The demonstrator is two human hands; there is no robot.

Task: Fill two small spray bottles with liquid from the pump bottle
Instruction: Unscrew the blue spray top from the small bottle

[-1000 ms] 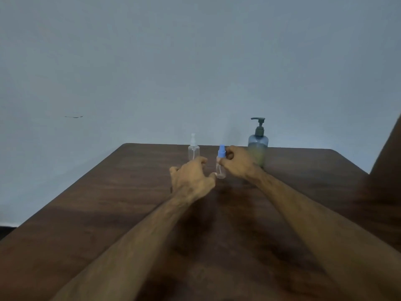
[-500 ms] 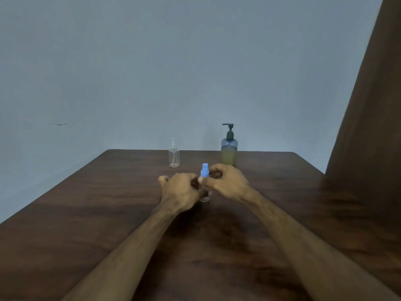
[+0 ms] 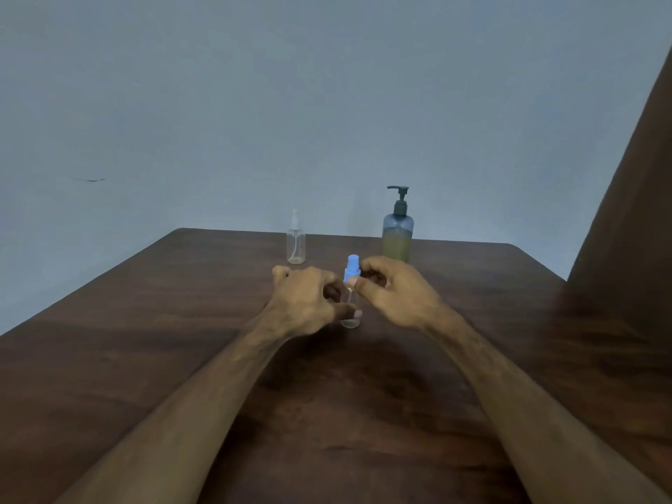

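A small clear spray bottle with a blue top (image 3: 352, 274) stands upright on the dark wooden table (image 3: 182, 321), between my hands. My left hand (image 3: 307, 301) grips its clear body from the left. My right hand (image 3: 392, 291) pinches the blue top with thumb and fingers. Behind them, near the table's far edge, stand a second clear spray bottle with a white top (image 3: 295, 238) and a tall pump bottle (image 3: 398, 231) about half full of yellowish liquid, with a dark pump head.
A plain grey-blue wall rises behind the table. A dark brown panel (image 3: 632, 212) slants up along the right side, next to the table's right edge.
The blue-topped bottle has come toward me, away from the other two bottles, and both hands came with it. The view has shifted as well.
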